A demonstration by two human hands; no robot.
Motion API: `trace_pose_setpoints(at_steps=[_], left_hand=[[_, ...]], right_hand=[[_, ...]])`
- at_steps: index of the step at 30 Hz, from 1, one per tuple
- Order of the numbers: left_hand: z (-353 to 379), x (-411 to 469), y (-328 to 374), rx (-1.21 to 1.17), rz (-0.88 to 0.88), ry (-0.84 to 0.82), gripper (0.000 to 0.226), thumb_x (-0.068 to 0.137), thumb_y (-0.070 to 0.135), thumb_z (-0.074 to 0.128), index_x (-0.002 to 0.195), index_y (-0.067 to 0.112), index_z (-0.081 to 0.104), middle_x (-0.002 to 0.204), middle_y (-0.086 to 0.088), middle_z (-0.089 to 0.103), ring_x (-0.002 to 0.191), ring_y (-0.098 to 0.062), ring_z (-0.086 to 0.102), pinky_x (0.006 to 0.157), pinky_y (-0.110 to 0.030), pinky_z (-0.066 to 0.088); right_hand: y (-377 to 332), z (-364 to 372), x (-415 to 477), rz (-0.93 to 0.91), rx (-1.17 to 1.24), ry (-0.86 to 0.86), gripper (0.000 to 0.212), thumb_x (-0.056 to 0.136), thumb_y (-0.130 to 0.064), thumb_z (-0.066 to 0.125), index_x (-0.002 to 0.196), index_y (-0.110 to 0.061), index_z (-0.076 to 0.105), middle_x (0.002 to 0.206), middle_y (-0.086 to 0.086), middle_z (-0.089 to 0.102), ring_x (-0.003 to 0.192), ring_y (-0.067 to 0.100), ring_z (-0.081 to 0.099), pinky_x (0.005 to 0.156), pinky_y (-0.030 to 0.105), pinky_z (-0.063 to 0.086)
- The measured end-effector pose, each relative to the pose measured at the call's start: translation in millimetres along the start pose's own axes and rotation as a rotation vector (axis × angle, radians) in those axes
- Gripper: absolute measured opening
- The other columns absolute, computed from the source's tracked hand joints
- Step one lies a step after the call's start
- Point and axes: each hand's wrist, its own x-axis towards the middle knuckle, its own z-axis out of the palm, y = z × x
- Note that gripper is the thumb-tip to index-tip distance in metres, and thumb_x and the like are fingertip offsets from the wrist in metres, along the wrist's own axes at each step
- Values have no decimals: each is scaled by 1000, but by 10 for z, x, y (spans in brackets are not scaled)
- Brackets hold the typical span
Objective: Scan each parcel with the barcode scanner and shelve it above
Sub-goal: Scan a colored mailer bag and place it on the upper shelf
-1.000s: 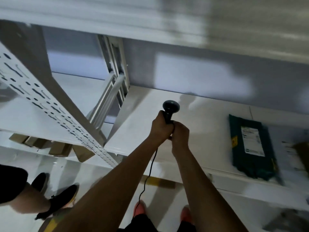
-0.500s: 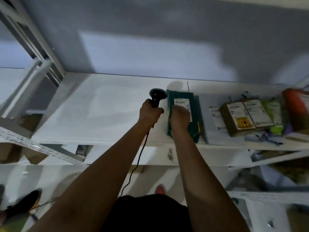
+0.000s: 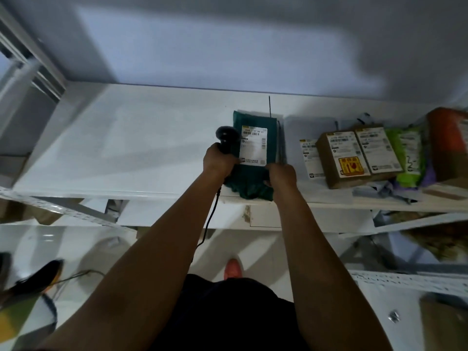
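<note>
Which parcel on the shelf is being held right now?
The dark green parcel, leftmost: the right hand grips its near end, the left hand holds the scanner at it. The brown boxes and lime bag lie untouched.

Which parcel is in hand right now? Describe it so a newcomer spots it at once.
On the white shelf, look mid-front. The dark green parcel lies flat, white label up, with the right hand gripping its near end and the left hand holding the scanner beside it. Neighbours to the right are brown boxes and a lime-green bag; only this is dark green.
</note>
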Motion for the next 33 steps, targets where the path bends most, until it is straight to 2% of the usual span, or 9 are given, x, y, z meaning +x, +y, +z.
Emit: trace_pose_setpoints(at_steps=[3, 5, 10, 12, 14, 18, 21, 27, 33], left_hand=[[-141, 35, -34, -33, -3, 62, 47, 67, 18, 77, 111, 14, 64, 102, -13, 74, 97, -38, 73, 88, -53, 62], [-283, 39, -3, -57, 29, 106, 45, 66, 17, 76, 110, 15, 65, 101, -10, 74, 97, -36, 73, 89, -52, 61], [-775, 7, 163, -172, 144, 168, 35, 66, 9, 78, 93, 24, 62, 96, -3, 78, 92, -29, 74, 88, -49, 62], [-1001, -46, 207, -250, 187, 188, 34, 72, 2, 78, 95, 21, 61, 95, -2, 78, 86, -26, 73, 82, -45, 61], [-1229, -92, 220, -335, 221, 190, 32, 79, -5, 74, 99, 16, 60, 91, -1, 76, 80, -23, 70, 70, -39, 58], [-1704, -177, 183, -434, 273, 176, 31, 84, -6, 74, 101, 15, 58, 96, -3, 74, 68, -24, 66, 50, -28, 49], [-2055, -244, 143, -455, 299, 165, 30, 87, -5, 72, 106, 12, 56, 103, -7, 74, 53, -18, 61, 42, -25, 44], [-2680, -291, 47, -479, 328, 193, 32, 87, -5, 72, 110, 10, 56, 107, -9, 76, 48, -15, 59, 41, -25, 42], [-3160, -306, -137, -484, 365, 197, 31, 86, -3, 73, 110, 10, 57, 103, -9, 75, 55, -21, 61, 41, -26, 41]], right_hand=[[-11, -9, -63, 50, 39, -150, 37, 92, -17, 68, 127, -15, 57, 121, 7, 65, 102, 21, 64, 64, 30, 54], [27, 80, -116, 5, -15, -190, 38, 91, -22, 70, 127, -17, 57, 120, 7, 68, 96, 20, 66, 61, 28, 52], [-39, 411, -331, -82, 28, -383, 65, 86, -40, 78, 139, -29, 41, 134, 3, 60, 117, 24, 60, 85, 40, 51], [-143, 572, -448, -97, 96, -439, 62, 90, -39, 75, 138, -34, 37, 132, -2, 58, 120, 25, 57, 98, 55, 49], [-245, 753, -563, -142, 218, -475, 57, 91, -33, 75, 135, -32, 38, 129, -2, 59, 117, 27, 60, 95, 64, 52], [-398, 1126, -814, -274, 351, -464, 50, 92, -9, 71, 130, -25, 43, 123, 1, 66, 108, 27, 68, 86, 57, 60], [-455, 1386, -998, -335, 394, -472, 53, 90, -2, 71, 131, -22, 45, 120, 4, 70, 104, 25, 70, 86, 57, 59], [-418, 1886, -1371, -389, 451, -513, 56, 90, 1, 71, 137, -22, 50, 121, 2, 72, 110, 27, 70, 86, 51, 61], [-261, 2304, -1635, -408, 476, -549, 55, 91, 4, 67, 141, -14, 55, 130, 8, 70, 115, 31, 68, 91, 50, 58]])
